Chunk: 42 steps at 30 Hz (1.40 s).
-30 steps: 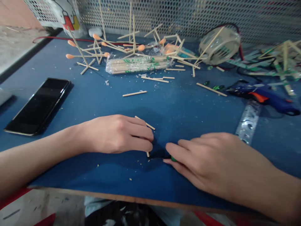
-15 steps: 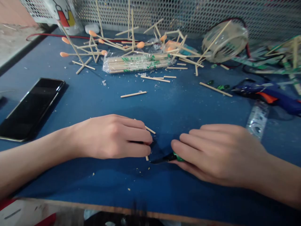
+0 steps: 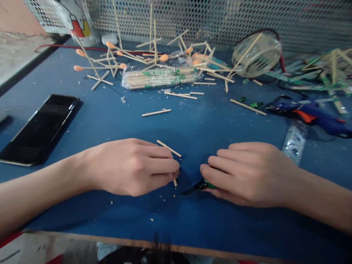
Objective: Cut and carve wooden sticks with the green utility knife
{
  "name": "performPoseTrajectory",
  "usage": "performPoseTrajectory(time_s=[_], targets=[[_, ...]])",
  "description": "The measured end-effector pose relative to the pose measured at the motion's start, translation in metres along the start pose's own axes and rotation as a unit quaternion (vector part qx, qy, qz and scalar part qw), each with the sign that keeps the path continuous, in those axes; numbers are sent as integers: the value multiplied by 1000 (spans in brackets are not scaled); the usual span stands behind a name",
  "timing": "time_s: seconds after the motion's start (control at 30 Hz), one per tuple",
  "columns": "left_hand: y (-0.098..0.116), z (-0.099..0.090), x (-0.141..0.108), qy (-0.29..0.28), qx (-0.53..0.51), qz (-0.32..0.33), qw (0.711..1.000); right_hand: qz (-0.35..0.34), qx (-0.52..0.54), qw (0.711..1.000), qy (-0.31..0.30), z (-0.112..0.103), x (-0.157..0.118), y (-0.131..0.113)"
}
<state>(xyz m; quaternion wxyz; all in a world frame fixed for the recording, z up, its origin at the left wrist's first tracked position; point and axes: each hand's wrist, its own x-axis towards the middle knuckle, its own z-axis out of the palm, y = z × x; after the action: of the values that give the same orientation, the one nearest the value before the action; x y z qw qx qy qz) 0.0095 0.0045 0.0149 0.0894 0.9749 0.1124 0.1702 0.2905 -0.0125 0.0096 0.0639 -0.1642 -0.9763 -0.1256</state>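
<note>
My left hand is closed over a short wooden stick, whose end pokes out below the fingertips. Just beyond those fingers another cut stick lies on the blue table. My right hand is wrapped round the green handle of a utility knife. Its dark blade points left towards the stick, with a gap between them. Tiny wood chips are scattered in front of the hands.
A phone lies at left. Behind are a wrapped bundle of sticks, orange-tipped stick structures and a clear plastic cup. At right lies a blue glue gun over a clear ruler. The table's front edge is near.
My left fingers have drawn closer together around the short stick, and the cut stick beyond shows more fully. The knife blade sits slightly farther from the stick. The view has shifted a little.
</note>
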Motion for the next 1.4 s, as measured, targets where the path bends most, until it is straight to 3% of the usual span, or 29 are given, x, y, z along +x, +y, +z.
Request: performPoseTrajectory(time_s=[0.1, 0.37, 0.8, 1.07, 1.27, 1.4], targets=[[-1, -2, 2, -31, -1, 57, 998, 3, -1, 1000, 10, 2, 0, 4], [1, -2, 0, -63, 18, 34, 997, 38, 14, 999, -8, 1, 0, -1], [3, -1, -1, -61, 16, 26, 998, 70, 22, 996, -43, -9, 1, -9], [-3, 1, -3, -23, 18, 67, 997, 114, 35, 989, -87, -20, 4, -19], [-7, 4, -7, -41, -10, 63, 997, 156, -17, 981, -113, -28, 5, -41], [-12, 6, -11, -52, -26, 75, 996, 155, 4, 982, -105, -23, 3, -39]])
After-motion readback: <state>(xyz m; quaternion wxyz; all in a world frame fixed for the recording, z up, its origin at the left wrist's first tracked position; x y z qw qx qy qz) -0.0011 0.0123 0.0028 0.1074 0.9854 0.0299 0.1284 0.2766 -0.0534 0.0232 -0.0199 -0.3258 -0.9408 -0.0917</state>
